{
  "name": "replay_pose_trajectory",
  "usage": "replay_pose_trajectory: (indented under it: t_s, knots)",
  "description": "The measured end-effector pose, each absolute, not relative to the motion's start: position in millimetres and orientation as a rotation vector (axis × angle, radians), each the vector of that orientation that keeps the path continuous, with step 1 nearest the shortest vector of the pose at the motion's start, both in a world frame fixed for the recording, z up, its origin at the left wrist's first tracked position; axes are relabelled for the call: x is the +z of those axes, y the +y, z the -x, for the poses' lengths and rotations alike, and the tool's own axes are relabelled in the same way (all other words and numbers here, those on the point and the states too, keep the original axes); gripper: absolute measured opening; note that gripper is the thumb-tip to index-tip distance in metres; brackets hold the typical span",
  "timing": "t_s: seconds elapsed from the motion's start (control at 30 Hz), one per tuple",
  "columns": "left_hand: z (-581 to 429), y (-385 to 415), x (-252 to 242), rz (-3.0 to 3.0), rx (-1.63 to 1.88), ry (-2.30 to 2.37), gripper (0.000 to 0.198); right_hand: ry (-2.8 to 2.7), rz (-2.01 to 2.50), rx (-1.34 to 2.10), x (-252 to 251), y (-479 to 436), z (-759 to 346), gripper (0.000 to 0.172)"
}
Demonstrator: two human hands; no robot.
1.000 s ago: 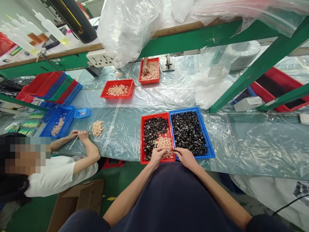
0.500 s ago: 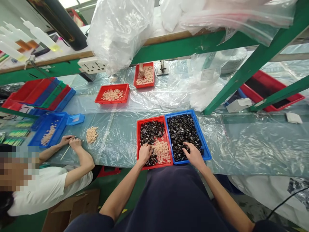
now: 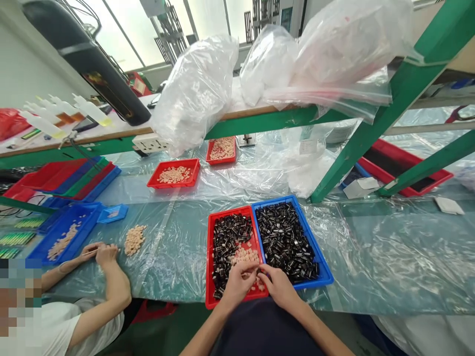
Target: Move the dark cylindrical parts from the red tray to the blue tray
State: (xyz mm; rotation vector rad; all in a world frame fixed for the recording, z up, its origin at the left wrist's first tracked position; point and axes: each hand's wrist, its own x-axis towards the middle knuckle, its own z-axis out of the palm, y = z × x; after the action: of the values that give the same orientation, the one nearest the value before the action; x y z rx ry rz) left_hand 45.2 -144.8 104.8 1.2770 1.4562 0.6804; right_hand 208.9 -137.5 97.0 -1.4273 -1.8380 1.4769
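A red tray (image 3: 210,267) in front of me holds several small black cylinders and a heap of pale pink pieces (image 3: 243,254). Against its right side stands a blue tray (image 3: 315,252) full of black cylinders (image 3: 284,240). My left hand (image 3: 237,282) and my right hand (image 3: 276,286) meet over the near end of the red tray, fingertips pinched together close to the pink pieces. What they pinch is too small to make out.
A co-worker's hands (image 3: 98,252) work at the left beside a loose pile of pink pieces (image 3: 133,239) and a blue tray (image 3: 61,237). Two red trays of pink pieces (image 3: 174,174) sit farther back. Green frame legs (image 3: 356,143) and plastic bags (image 3: 196,89) stand behind.
My hands left the two trays' piles and came together over the near end of the red tray. The view tilted upward, showing the shelf and windows.
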Motion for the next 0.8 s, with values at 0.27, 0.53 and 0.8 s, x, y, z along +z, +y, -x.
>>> replay_pose_trajectory:
  t_s: [0.27, 0.53, 0.8]
  knots:
    - [-30, -161, 85, -1.070, 0.590, 1.406, 0.038, -1.962, 1.457, 1.437, 72, -155, -212, 0.025]
    - [-29, -170, 68, -0.637, 0.724, 1.352, 0.063, -1.820, 1.428, 1.496, 66, -156, -208, 0.024]
    - [-23, -173, 58, -0.579, 0.766, 1.363, 0.055, -1.968, 1.350, 1.417, 43, -150, -206, 0.021]
